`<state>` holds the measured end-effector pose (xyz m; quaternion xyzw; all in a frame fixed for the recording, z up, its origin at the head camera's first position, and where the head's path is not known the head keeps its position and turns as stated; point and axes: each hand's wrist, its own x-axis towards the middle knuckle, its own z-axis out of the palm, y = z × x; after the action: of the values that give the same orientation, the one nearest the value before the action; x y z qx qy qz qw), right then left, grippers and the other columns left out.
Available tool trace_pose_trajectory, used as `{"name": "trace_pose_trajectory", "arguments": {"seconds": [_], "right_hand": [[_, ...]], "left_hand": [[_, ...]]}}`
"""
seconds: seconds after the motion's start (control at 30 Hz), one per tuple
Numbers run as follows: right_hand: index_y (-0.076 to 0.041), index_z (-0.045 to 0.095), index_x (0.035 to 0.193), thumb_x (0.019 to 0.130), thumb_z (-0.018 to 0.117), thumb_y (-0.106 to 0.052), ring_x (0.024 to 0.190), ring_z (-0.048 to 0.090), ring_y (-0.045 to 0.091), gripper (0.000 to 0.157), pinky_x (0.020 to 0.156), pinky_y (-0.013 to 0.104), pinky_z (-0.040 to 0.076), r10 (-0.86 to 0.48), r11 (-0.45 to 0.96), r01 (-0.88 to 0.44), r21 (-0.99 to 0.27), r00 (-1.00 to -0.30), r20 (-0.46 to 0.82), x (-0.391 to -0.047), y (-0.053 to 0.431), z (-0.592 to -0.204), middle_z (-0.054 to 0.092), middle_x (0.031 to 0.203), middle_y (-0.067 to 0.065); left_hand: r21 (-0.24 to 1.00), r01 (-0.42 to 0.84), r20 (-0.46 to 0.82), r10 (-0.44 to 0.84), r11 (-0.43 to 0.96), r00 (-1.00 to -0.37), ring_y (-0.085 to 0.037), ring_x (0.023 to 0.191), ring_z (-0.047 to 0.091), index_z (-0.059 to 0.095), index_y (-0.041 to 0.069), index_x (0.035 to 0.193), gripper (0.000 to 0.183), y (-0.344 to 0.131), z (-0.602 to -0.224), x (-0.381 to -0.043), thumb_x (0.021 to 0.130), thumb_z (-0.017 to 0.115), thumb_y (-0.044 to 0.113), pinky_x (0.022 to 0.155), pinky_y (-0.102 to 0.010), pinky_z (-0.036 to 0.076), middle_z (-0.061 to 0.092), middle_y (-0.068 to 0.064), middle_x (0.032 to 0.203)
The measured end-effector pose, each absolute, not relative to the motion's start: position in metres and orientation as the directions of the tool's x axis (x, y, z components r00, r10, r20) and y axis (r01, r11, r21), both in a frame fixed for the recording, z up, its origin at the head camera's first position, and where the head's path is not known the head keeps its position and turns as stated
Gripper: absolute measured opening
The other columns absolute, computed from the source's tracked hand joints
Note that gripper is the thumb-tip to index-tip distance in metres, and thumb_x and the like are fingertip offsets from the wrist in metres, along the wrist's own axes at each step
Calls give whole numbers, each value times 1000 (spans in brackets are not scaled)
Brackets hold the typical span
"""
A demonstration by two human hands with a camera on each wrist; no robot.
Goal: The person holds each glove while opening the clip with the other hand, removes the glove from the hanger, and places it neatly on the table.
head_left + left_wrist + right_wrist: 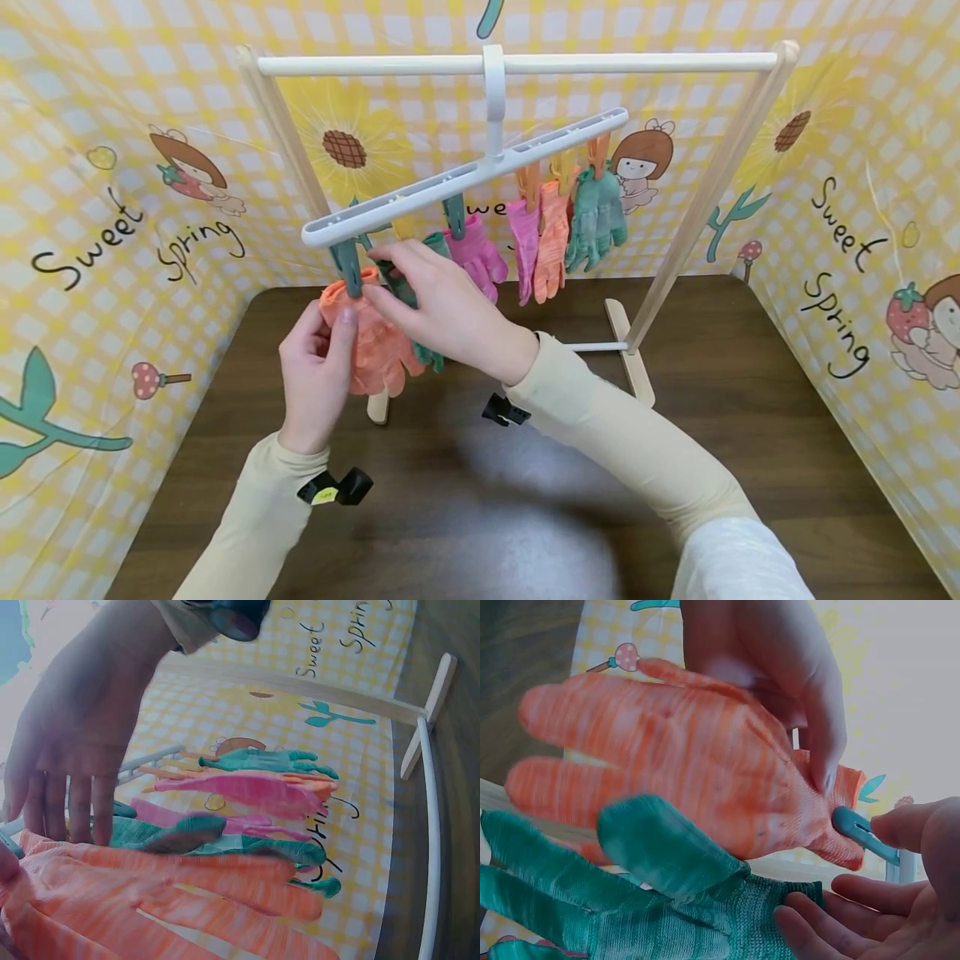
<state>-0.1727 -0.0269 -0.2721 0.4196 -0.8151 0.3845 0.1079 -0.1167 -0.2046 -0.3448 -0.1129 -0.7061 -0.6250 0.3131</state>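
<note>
The person's left hand (315, 367) and right hand (450, 308) are bare below fitted, cream-coloured fabric sleeves. The cream left sleeve (258, 508) gathers in soft creases at its cuff; the cream right sleeve (622, 425) has a wide, smooth cuff and wrinkles toward the elbow, where a looser white outer sleeve (735, 558) covers it. Beside the left cuff's edge sits a small black blocky camera (354, 485), its black band bearing a yellow label (325, 496) with dark marks too small to read. A black angular wrist device (506, 410) sits by the right cuff's lower edge.
</note>
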Motion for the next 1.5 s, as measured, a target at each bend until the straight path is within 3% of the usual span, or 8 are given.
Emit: {"name": "trace_pose_trajectory", "arguments": {"seconds": [0.37,0.47,0.6,0.77,1.0,1.5], "right_hand": [[-4,56,147,107,59,-24,124,62,18,44,104,28,48,-617,353,-761,-545,-627,476,-174,-28,-270,62,141,10],[-3,54,149,107,60,-23,117,67,15,46,100,23,50,-617,283,-742,-608,-626,477,-176,-31,-269,62,143,11],[-6,53,150,107,62,-24,109,71,12,48,93,22,54,-612,204,-634,-746,-678,408,-178,-33,-266,61,146,10],[-12,55,148,108,58,-26,101,72,11,43,88,27,55,-590,113,-507,-855,-727,353,-182,-36,-262,68,132,7],[-5,59,145,109,56,-20,122,64,8,39,102,25,50,-575,-42,-404,-914,-738,353,-185,-43,-264,66,140,11],[-4,65,137,105,63,-16,107,68,11,34,91,25,54,-521,-100,-248,-964,-812,263,-185,-50,-264,73,125,9]], "left_hand": [[832,551,551,-227,69,-803,-7,47,54,67,-5,114,17,-203,-343,-113,104,60,7,42,-20,43,61,-2,68],[832,549,553,-210,81,-806,-7,48,55,65,-8,115,20,-202,-343,-114,105,59,7,44,-19,45,62,-1,70],[831,548,556,-187,100,-810,-8,52,57,62,-12,115,21,-200,-344,-116,105,58,7,48,-19,47,63,-2,73],[831,547,556,-185,101,-811,-8,55,57,62,-12,114,21,-200,-345,-116,105,59,6,50,-19,47,63,-2,75],[833,544,552,-190,98,-812,-8,59,59,64,-10,120,23,-201,-347,-114,105,59,6,53,-19,48,66,-2,79],[838,532,546,-200,124,-813,-8,57,56,66,-10,117,22,-202,-350,-112,105,59,7,51,-19,46,61,-1,74]]}}
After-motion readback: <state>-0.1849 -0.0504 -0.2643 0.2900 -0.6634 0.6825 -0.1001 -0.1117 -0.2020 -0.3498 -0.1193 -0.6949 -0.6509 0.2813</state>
